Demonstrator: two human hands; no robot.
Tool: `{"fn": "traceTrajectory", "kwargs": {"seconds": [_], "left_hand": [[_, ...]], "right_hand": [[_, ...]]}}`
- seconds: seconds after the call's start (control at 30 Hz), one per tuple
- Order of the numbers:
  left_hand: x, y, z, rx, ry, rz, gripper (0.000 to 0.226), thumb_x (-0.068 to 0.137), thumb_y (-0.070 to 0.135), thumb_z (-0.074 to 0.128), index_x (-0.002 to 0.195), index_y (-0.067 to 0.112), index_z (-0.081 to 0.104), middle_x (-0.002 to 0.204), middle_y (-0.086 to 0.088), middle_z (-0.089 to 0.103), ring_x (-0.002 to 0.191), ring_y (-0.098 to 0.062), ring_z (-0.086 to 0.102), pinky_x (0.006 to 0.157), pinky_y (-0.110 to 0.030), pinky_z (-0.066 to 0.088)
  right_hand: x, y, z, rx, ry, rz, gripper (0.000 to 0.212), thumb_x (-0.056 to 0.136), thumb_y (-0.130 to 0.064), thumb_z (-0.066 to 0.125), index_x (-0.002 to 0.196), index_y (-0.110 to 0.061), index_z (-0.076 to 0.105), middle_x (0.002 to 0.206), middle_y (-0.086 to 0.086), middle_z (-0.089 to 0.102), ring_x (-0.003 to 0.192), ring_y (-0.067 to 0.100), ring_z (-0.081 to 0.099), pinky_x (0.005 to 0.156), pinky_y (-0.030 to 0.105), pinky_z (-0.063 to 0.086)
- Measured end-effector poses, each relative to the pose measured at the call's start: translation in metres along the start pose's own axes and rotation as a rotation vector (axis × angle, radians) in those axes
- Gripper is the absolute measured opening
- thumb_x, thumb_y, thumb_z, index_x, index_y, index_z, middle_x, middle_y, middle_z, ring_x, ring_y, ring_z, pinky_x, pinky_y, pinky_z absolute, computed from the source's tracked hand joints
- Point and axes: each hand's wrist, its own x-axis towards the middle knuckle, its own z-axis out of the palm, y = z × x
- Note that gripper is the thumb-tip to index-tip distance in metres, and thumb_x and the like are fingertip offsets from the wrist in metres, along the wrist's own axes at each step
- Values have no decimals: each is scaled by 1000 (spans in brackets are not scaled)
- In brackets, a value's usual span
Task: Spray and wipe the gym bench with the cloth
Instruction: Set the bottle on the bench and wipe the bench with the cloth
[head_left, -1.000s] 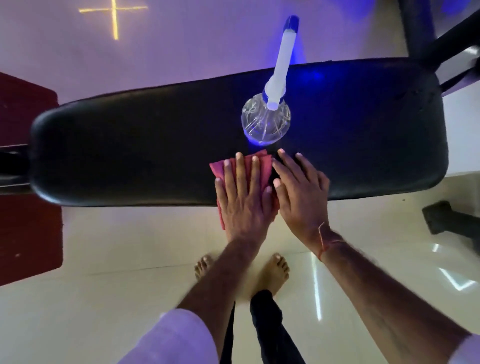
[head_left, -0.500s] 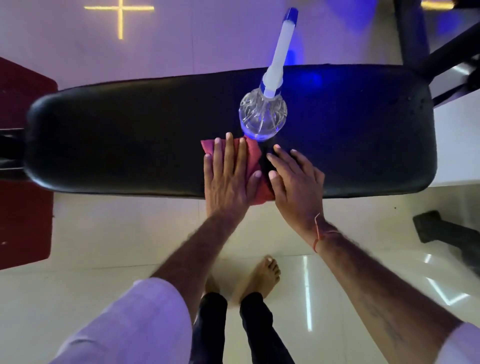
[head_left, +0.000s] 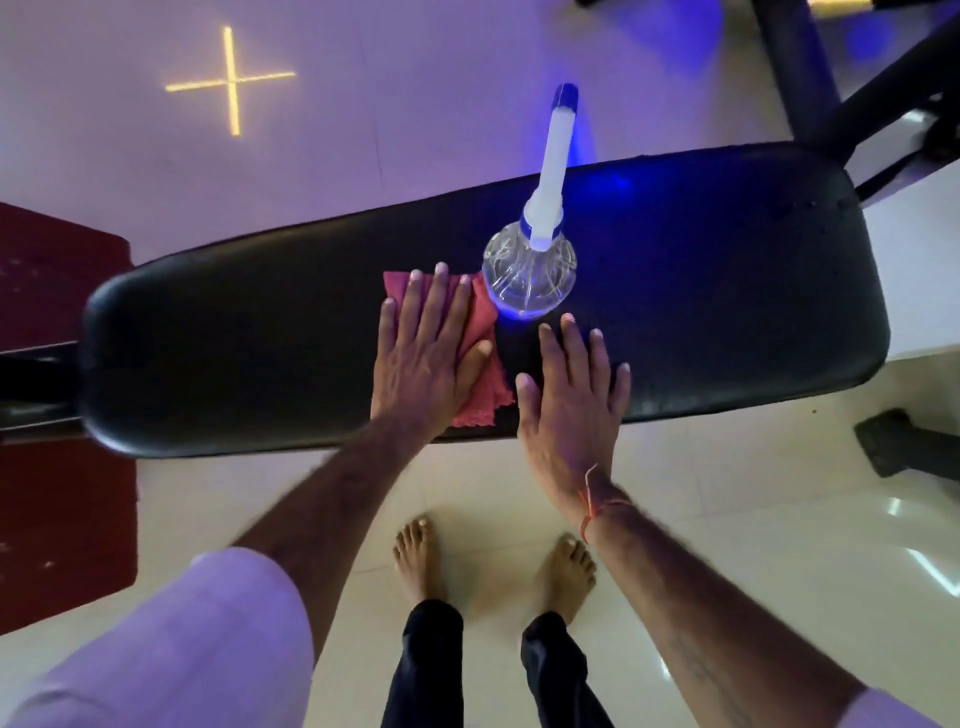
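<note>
Rests right hand (head_left: 571, 400) flat on black padded gym bench (head_left: 260, 338), fingers straight and spread, now parted from left hand (head_left: 426, 358). Presses pink fabric cloth (head_left: 482, 400) under straight, nearly closed fingers, slid from near edge toward clear plastic spray bottle (head_left: 530, 275) just beyond. Likely mid-wipe, with both bench ends left to cover.

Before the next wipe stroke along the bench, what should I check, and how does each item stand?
1. Contact: left hand lies flat on the red cloth: ok.
2. Placement: red cloth lies on the bench pad: ok.
3. Path to the right: not ok, the spray bottle stands upright right beside the cloth.
4. Support: right hand lies flat on the pad, holding nothing: ok.
5. Pad wet with spray: cannot tell.
</note>
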Motion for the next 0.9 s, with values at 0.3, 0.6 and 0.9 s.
{"fn": "traceTrajectory", "kwargs": {"seconds": [0.3, 0.6, 0.9], "left_hand": [[34, -16, -15, -96, -60, -137, 79, 105, 62, 31, 167, 18, 10, 176, -8, 2, 162, -31, 0, 128, -58, 5], [23, -18, -52, -158, -240, 31, 101, 94, 59, 60, 167, 26, -3, 175, -4, -11, 162, -27, -11, 128, -57, -2], [51, 1, -78, -156, -357, 22, 109, 90, 51, 72, 166, 26, -3, 176, -1, -6, 162, -25, -7, 129, -54, 3]], "right_hand": [[5, -27, 3, 23, -11, 129, 66, 105, -46, 49, 162, -19, 32, 175, -1, 18, 162, 31, 10, 125, 63, 10], [31, -46, -60, 590, 109, 208, 92, 84, -32, 87, 158, -7, 38, 159, 9, 46, 149, 24, 42, 121, 50, 38], [93, -92, -92, 915, 184, 131, 64, 86, -36, 86, 135, -15, 51, 87, -14, 68, 81, 7, 67, 79, 32, 58]]}}
